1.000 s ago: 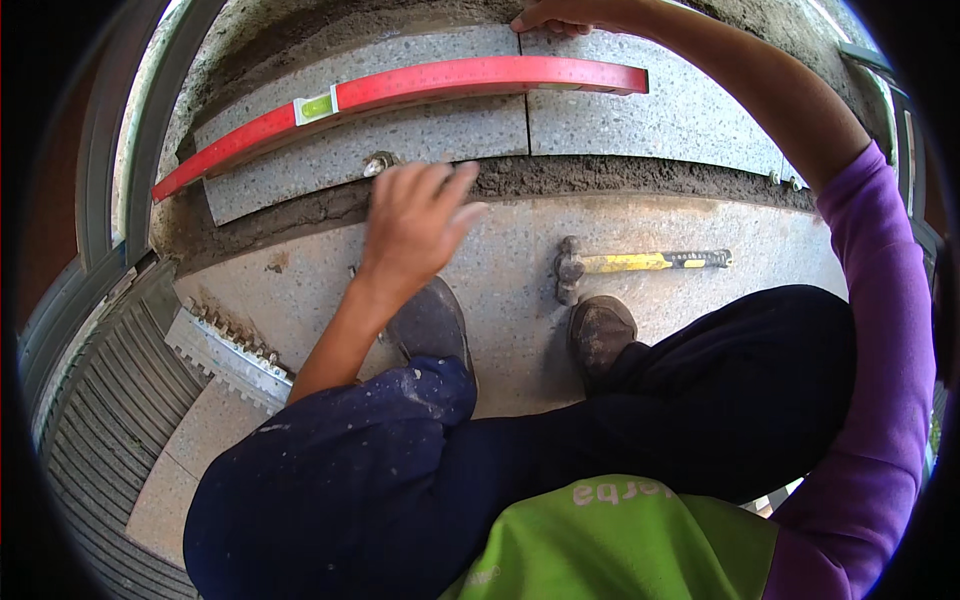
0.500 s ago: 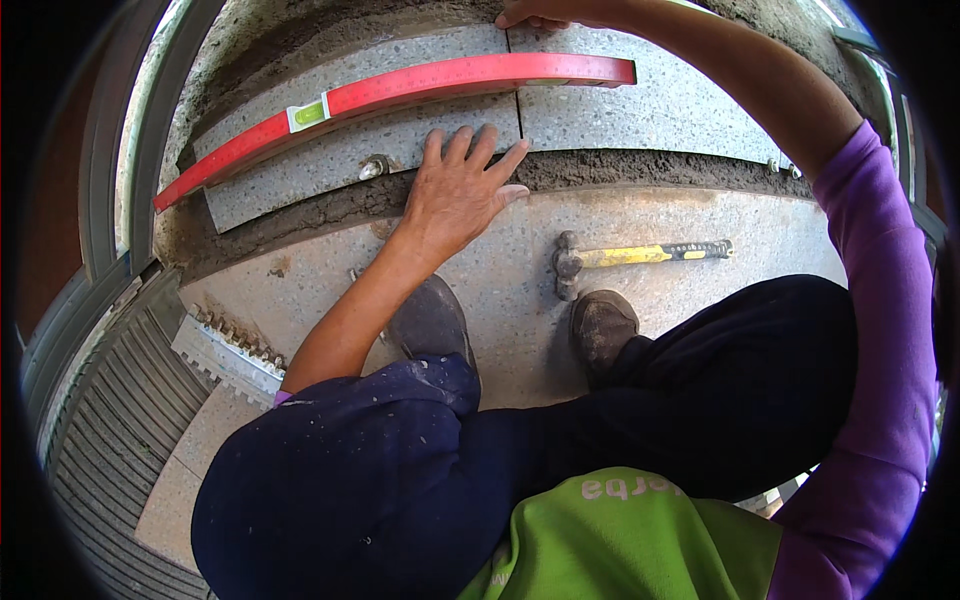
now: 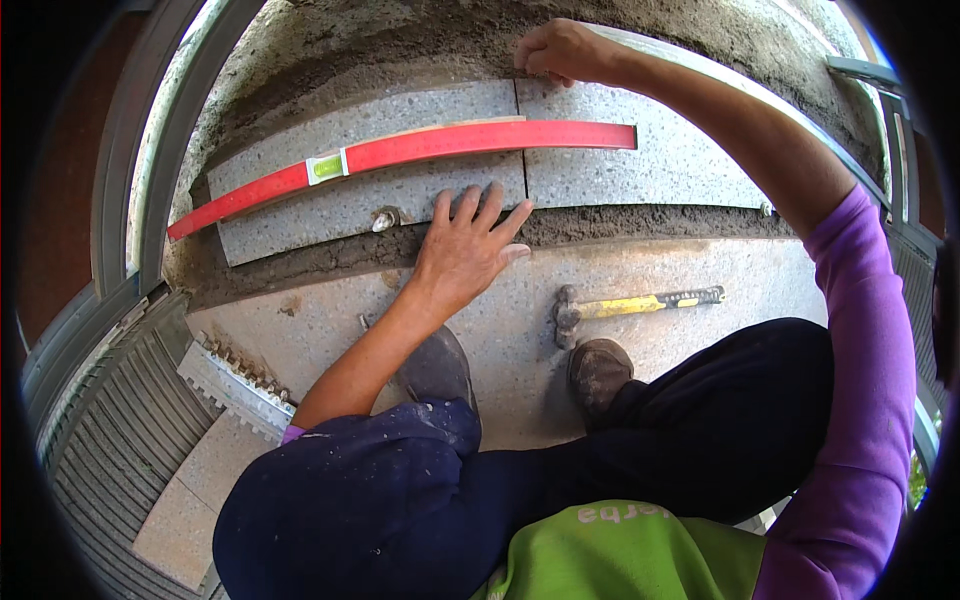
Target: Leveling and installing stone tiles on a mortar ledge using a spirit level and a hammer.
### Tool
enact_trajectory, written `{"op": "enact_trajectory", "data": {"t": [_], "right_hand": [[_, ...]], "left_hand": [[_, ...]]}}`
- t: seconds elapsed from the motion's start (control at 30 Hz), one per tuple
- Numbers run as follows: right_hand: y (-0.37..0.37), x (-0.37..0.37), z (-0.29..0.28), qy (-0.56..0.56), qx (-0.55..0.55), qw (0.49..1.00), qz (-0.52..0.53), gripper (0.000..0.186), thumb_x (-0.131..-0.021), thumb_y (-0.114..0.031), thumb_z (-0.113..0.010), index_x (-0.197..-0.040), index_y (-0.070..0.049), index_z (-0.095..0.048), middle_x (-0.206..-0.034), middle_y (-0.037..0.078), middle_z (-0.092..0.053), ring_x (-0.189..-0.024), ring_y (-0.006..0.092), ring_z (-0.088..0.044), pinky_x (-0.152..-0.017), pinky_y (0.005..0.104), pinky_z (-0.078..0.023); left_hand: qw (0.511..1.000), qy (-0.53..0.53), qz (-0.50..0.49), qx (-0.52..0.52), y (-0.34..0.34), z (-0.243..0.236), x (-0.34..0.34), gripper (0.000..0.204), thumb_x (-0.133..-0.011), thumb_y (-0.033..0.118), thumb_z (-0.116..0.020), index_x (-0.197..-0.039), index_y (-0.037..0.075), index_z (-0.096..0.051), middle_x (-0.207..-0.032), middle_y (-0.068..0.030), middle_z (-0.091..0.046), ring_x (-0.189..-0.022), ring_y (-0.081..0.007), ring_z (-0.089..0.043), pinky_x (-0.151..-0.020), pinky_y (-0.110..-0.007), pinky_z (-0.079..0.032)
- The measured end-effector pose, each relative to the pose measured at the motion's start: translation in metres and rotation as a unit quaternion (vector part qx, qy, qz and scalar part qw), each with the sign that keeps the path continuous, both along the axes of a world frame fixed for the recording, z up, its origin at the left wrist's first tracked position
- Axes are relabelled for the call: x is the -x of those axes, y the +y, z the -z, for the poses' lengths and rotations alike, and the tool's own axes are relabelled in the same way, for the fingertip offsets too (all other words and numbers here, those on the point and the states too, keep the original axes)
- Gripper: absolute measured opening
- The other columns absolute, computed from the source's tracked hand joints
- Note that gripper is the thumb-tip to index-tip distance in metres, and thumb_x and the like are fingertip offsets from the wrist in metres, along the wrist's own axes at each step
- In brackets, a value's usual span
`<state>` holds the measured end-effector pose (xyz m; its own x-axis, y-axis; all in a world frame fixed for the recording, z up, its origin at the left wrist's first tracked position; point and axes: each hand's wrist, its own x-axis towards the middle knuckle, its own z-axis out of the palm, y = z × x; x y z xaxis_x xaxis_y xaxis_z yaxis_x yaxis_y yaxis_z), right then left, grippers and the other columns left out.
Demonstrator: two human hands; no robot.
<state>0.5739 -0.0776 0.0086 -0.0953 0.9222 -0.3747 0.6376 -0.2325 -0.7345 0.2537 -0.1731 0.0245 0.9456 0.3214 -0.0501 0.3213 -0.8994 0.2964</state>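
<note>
My left hand [image 3: 467, 250] is open, its spread fingertips resting on the near edge of a left speckled grey tile [image 3: 270, 215], beside the dark joint. The right speckled tile [image 3: 650, 180] lies against it across that joint. At the far end of the joint, my right hand [image 3: 565, 52] has its fingers curled together by the tile edge; anything in them is hidden. A red spirit level [image 3: 440, 141] with a green vial lies across both tiles, between my hands. A hammer [image 3: 640, 303] with a yellow and black handle rests on the nearer tiled surface, beyond my right shoe.
Dark mortar [image 3: 620, 222] fills the gap between the tile rows, with rough mortar also behind them. A notched trowel [image 3: 237, 388] lies at left beside ridged grey adhesive [image 3: 110, 450]. Metal frames [image 3: 150, 170] stand at the left and right.
The view has shifted, so the tiles, level and hammer sit lower in the picture and more of the far mortar shows. Both hands stay close to the joint.
</note>
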Motion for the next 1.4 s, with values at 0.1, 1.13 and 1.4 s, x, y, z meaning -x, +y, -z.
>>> {"op": "enact_trajectory", "data": {"t": [0.1, 1.13, 1.4], "right_hand": [[-0.001, -0.002, -0.007, -0.002, 0.019, 1.000, -0.017, 0.017, -0.093, -0.011, -0.062, -0.099, -0.001, -0.074, -0.065, 0.009, -0.065, -0.054, 0.0152, -0.063, -0.051, 0.0326, -0.053], [0.001, 0.025, -0.089, -0.065, -0.103, 0.988, -0.096, 0.033, -0.099, -0.026, -0.065, -0.112, 0.003, -0.071, -0.103, 0.016, -0.073, -0.095, 0.0246, -0.069, -0.086, 0.0376, -0.053], [-0.039, 0.052, -0.142, -0.111, -0.057, 0.975, -0.185, 0.063, -0.090, -0.053, -0.075, -0.114, 0.005, -0.069, -0.110, 0.019, -0.071, -0.096, 0.0292, -0.068, -0.084, 0.0396, -0.054]], "left_hand": [[1.000, -0.002, -0.002, -0.001, -0.001, -0.001, -0.003, 0.064, -0.095, 0.049, -0.065, -0.150, 0.020, -0.052, -0.141, -0.0189, -0.054, -0.127, -0.0357, -0.049, -0.107, -0.056, -0.036], [0.890, -0.264, -0.371, -0.003, 0.060, -0.051, 0.113, 0.033, -0.093, 0.022, -0.074, -0.117, 0.000, -0.070, -0.116, -0.0137, -0.069, -0.112, -0.0326, -0.063, -0.102, -0.046, -0.046], [0.631, -0.353, -0.664, 0.192, 0.135, -0.017, 0.235, 0.038, -0.098, 0.014, -0.066, -0.130, -0.006, -0.064, -0.120, -0.0161, -0.070, -0.114, -0.0252, -0.065, -0.097, -0.039, -0.054]]}}
